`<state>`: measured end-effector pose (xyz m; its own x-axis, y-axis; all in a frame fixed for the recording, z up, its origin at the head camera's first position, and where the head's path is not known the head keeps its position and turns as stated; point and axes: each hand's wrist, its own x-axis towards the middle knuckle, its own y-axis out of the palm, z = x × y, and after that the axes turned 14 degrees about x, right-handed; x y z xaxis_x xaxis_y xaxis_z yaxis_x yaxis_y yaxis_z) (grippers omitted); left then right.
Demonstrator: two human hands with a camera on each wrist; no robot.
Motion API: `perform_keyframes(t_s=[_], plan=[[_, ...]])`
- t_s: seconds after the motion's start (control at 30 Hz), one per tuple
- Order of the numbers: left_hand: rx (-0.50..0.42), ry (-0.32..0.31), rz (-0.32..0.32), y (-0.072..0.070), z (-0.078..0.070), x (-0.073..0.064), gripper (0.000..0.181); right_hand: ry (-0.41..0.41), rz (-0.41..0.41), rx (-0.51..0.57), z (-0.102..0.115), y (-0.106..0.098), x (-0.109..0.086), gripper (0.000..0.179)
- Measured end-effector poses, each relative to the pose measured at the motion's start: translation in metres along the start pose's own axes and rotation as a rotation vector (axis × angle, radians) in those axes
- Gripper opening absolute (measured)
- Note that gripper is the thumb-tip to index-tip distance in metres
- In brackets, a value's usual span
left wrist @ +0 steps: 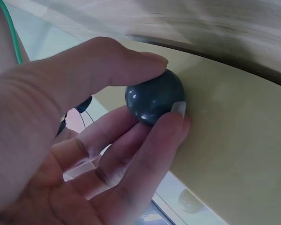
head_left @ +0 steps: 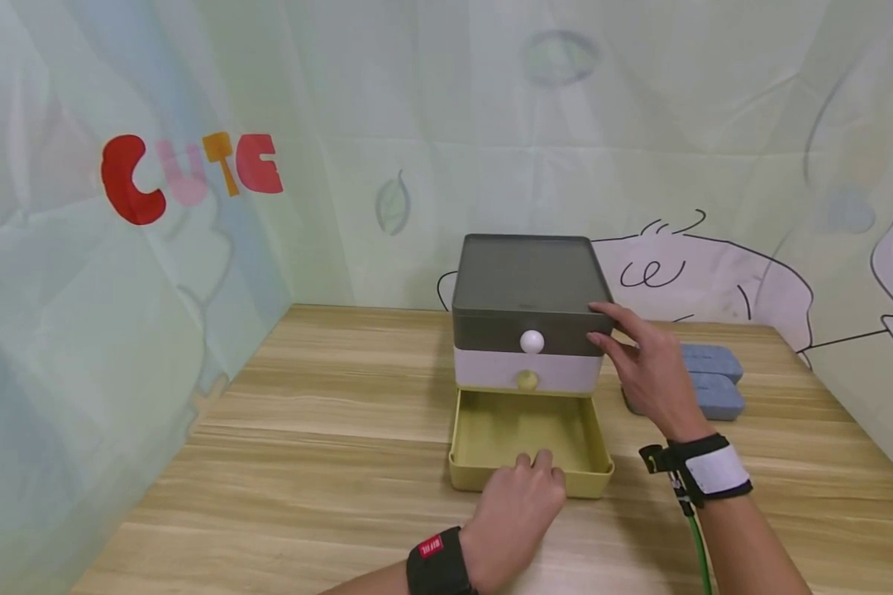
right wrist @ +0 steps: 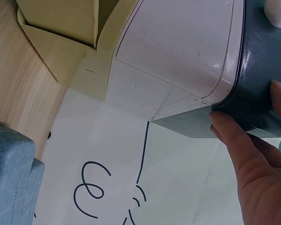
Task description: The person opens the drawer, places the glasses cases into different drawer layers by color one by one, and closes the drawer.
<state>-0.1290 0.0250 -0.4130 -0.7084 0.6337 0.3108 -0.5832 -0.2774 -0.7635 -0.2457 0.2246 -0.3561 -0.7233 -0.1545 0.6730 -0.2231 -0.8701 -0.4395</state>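
Observation:
A small desktop drawer box (head_left: pixel 528 289) has a grey top tier, a white middle tier and a yellow bottom drawer (head_left: pixel 584 485). The yellow drawer is pulled out toward me, and its visible inside holds nothing. My left hand (head_left: pixel 517 508) pinches its round dark knob (left wrist: pixel 152 96) between thumb and fingers. My right hand (head_left: pixel 658 380) holds the right front corner of the grey tier (right wrist: pixel 257 65), its digits spread over the front and edge. The grey tier's white knob (head_left: pixel 532 341) and the white tier's yellow knob (head_left: pixel 527 380) are untouched.
Blue-grey oblong cases (head_left: pixel 714 395) lie on the wooden table (head_left: pixel 305 430), right of the box and behind my right hand. A printed cloth (head_left: pixel 342 165) hangs around the back and sides. A green cable (head_left: pixel 698 545) runs from the right wrist strap.

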Motion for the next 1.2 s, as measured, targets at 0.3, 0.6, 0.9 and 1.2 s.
perform_keyframes(t_s=[0.3, 0.6, 0.9, 1.2], plan=[[0.028, -0.004, -0.001, -0.008, -0.003, -0.006, 0.022, 0.01, 0.009, -0.001, 0.002, 0.0, 0.0, 0.042], [0.019, 0.013, -0.034, -0.011, -0.004, -0.012, 0.018, -0.002, 0.002, 0.002, -0.002, 0.0, 0.0, 0.043], [0.018, 0.004, -0.109, -0.011, -0.007, -0.015, 0.023, 0.011, 0.009, 0.004, 0.0, 0.0, 0.0, 0.043], [0.044, -0.028, -0.225, -0.007, -0.015, -0.018, 0.029, -0.015, 0.006, 0.03, -0.002, -0.001, -0.001, 0.047]])
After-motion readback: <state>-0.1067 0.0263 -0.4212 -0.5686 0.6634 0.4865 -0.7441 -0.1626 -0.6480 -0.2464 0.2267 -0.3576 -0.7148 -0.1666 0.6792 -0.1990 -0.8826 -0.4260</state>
